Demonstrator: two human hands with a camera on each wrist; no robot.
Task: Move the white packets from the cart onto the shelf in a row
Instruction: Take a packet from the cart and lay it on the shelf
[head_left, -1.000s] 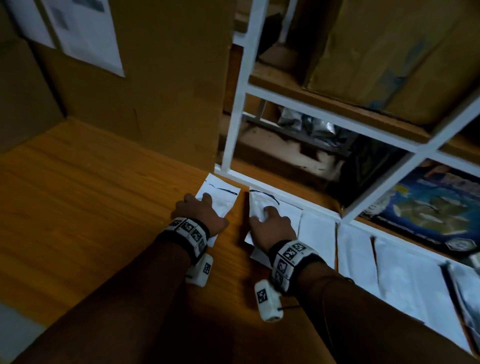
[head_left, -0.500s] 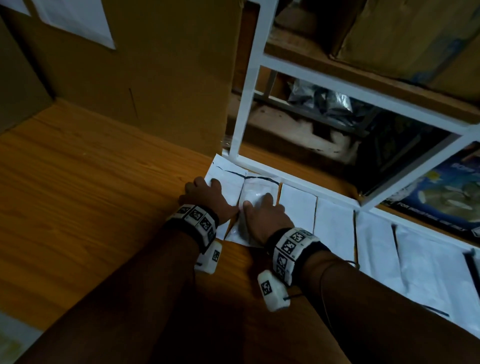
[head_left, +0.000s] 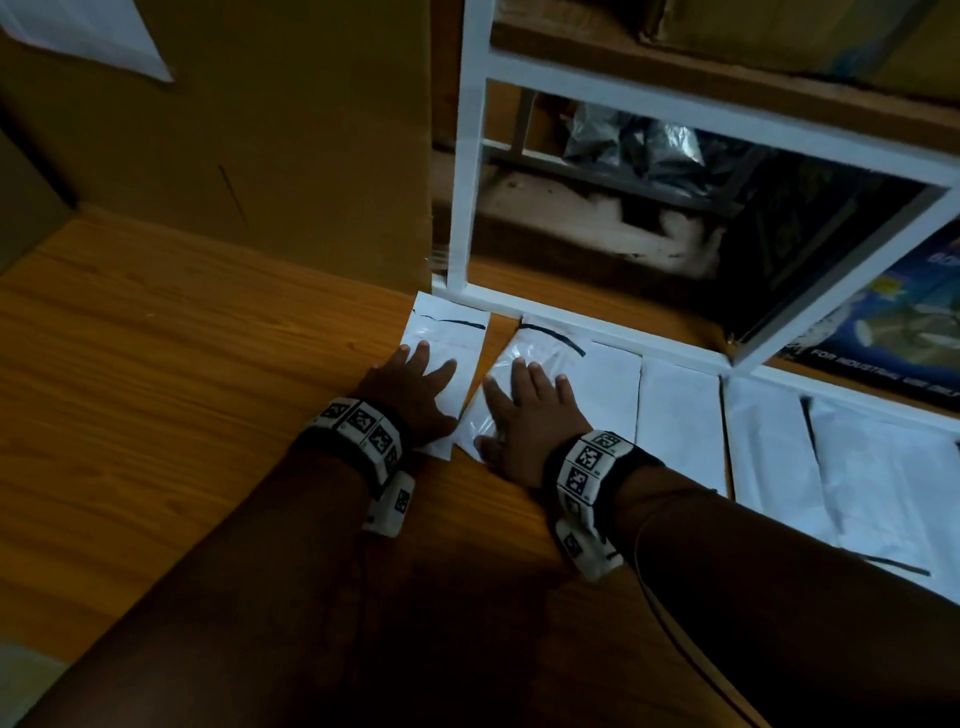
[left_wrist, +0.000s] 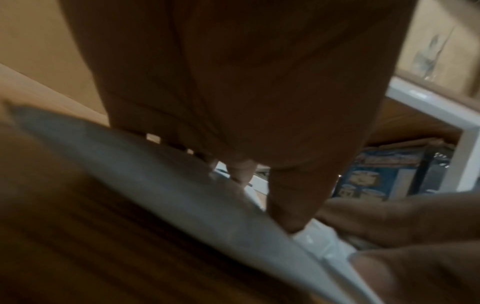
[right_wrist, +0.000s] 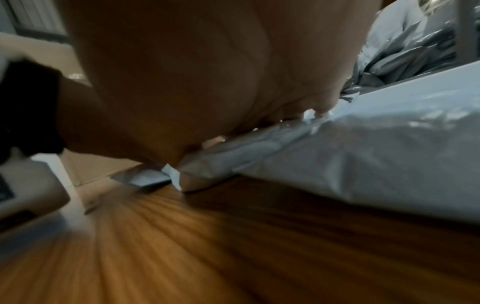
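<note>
Several white packets lie in a row on the wooden shelf (head_left: 156, 395) along a white frame (head_left: 597, 322). My left hand (head_left: 415, 384) lies flat with spread fingers on the leftmost packet (head_left: 447, 332). Beside it my right hand (head_left: 524, 400) presses flat on the second packet (head_left: 540, 353), which lies a little askew. In the left wrist view my left hand's fingers (left_wrist: 291, 205) touch the white packet (left_wrist: 155, 174). Under my palm in the right wrist view lies the glossy packet (right_wrist: 259, 148). The other packets (head_left: 769, 447) reach to the right edge.
A large cardboard box (head_left: 234, 145) stands at the back left, close to the leftmost packet. Behind the white frame are grey plastic bags (head_left: 634, 140) and a blue printed box (head_left: 893, 332). Bare wood stretches to the left.
My fingers have straightened and spread flat on the two packets. The second packet has been pushed against its right neighbour. The left packet now lies closer to the frame.
</note>
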